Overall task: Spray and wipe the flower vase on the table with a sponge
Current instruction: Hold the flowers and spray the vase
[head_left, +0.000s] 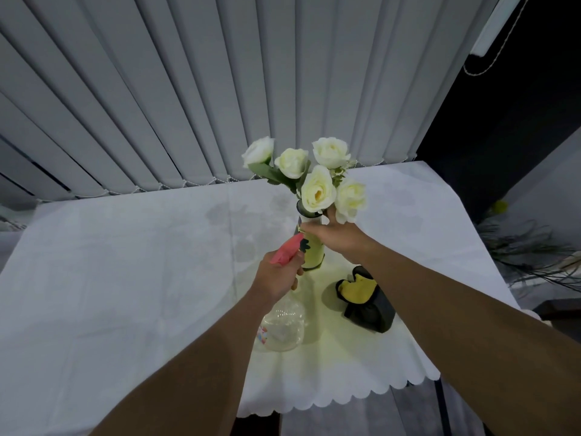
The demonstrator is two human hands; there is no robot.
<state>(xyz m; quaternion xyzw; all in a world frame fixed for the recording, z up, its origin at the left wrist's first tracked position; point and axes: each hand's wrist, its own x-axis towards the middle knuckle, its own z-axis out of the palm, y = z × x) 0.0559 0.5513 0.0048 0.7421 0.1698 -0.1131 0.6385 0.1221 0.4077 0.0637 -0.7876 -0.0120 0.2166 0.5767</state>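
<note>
Vase [312,251]: slim upright cylinder with a pale yellow-green body, white upper band and dark rim, standing on the counter near its far right part
Flowers [317,187]: five cream-white roses with layered, ruffled petals and green leaves, fanning out of the vase mouth
Right hand [336,236]: wrapped around the vase's upper part just under the blooms, fingers closed on it
Left hand [278,275]: clenched around the neck of the spray bottle, holding it just left of the vase
Spray bottle [283,325]: clear plastic, rounded and bulbous at the bottom, with a coral-pink trigger head [287,251] and a dark nozzle tip almost touching the vase side; whether the bottle's base rests on the cloth cannot be told
Sponge [361,289]: yellow, soft-looking, folded into a dark grey wrap or mitt, lying on the counter to the right of the bottle, nearer than the vase, apart from both
Counter [125,278]: draped in a smooth white cloth with faint fold creases and a scalloped hem at the near edge
Backdrop: grey vertical blind slats [188,89] hanging behind the far edge, linked by a beaded chain along the bottom
</note>
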